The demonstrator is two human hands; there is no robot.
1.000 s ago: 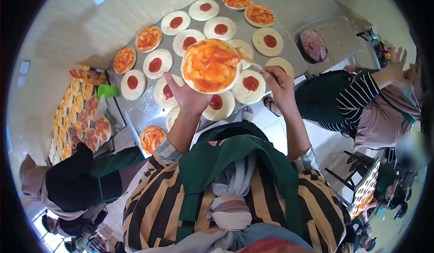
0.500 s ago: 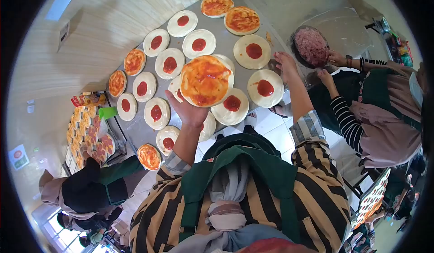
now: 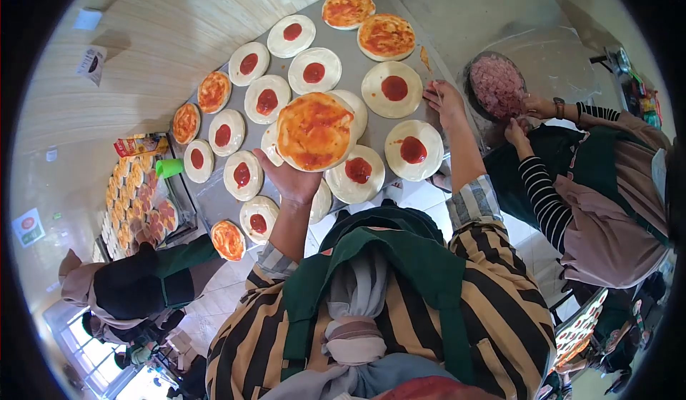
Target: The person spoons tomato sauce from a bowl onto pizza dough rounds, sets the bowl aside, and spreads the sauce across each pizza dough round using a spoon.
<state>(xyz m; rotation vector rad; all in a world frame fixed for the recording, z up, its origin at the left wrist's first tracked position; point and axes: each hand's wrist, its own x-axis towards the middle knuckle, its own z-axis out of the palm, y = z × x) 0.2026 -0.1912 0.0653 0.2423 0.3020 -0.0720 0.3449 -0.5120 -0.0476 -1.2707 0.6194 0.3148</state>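
Note:
A dough round spread with red sauce (image 3: 314,131) rests on my left hand (image 3: 291,180), held above the metal table (image 3: 214,211). My right hand (image 3: 446,103) is at the table's right side, near a dough round with a sauce dollop (image 3: 392,90); its fingers look bent together, and whatever they may hold is too small to make out. Below it lies another dolloped round (image 3: 414,150). More rounds with central dollops lie around the raised one. Two sauce-covered rounds (image 3: 386,36) touch at the far edge.
At the right, a co-worker's hands (image 3: 532,114) are at a bowl of chopped pink filling (image 3: 496,84). A green cup (image 3: 169,168) and a yellow-red packet (image 3: 141,146) stand at the left, beside a tray of topped rounds (image 3: 187,221). Another person (image 3: 136,286) works there.
My left hand and the sauced round have shifted slightly left. My right hand has moved slightly left, its fingers drawn closer together. The co-worker's hands have come together at the bowl.

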